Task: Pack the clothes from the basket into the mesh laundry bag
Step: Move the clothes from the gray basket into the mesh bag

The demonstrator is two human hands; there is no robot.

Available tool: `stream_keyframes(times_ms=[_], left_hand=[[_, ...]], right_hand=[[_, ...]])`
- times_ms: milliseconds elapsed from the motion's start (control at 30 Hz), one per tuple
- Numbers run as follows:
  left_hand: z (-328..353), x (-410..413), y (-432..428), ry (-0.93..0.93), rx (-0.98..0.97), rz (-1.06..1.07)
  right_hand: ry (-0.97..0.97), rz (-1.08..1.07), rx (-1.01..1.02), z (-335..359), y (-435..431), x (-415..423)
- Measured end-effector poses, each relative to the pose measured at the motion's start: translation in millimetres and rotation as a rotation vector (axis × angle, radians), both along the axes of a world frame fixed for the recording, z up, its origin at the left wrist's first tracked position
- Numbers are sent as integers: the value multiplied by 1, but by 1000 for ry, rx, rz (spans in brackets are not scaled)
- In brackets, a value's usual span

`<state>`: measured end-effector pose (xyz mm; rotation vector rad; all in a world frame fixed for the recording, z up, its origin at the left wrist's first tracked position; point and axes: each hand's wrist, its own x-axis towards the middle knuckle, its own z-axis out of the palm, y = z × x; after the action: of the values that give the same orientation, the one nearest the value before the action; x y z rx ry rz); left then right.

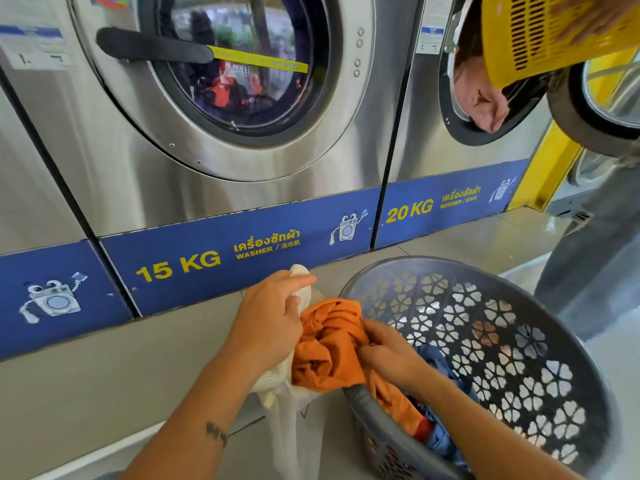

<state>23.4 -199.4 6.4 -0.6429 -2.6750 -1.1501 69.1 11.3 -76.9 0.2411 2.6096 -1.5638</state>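
Left hand (266,323): pinching the rim of the white mesh laundry bag (273,379) — lifted to keep its mouth open.
Right hand (388,355): fingers curled into the orange garment (329,344), bunched at the bag mouth.
Grey basket (519,278): beside the bag — blue clothes (441,441) left inside.

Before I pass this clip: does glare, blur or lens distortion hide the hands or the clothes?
Head view: wide-angle bend bows the washer fronts; the door glass shows strong reflections; the yellow basket looks slightly soft; left hand, right hand, orange garment and mesh bag are sharp, evenly lit.
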Motion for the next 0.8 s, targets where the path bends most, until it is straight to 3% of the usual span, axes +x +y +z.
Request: stream_keyframes(times_ms=[200, 300, 367, 433, 500, 633, 733, 800], left_hand=[[5, -3, 4, 2, 56, 47], [12, -1, 3, 23, 153, 36], [13, -3, -2, 21, 169, 71], [13, -2, -9, -19, 183, 105], [12, 3, -14, -49, 181, 98], [7, 7, -17, -41, 150, 63], [6, 7, -17, -41, 154, 47], [6, 9, -17, -27, 139, 24]], right_hand=[[522, -158, 199, 56, -31, 3], [621, -29, 292, 70, -52, 5], [556, 131, 486, 62, -56, 4], [305, 257, 702, 49, -51, 5], [154, 327, 753, 39, -44, 7], [299, 162, 310, 34, -38, 6], [129, 10, 167, 26, -19, 5], [-17, 15, -128, 17, -8, 8]])
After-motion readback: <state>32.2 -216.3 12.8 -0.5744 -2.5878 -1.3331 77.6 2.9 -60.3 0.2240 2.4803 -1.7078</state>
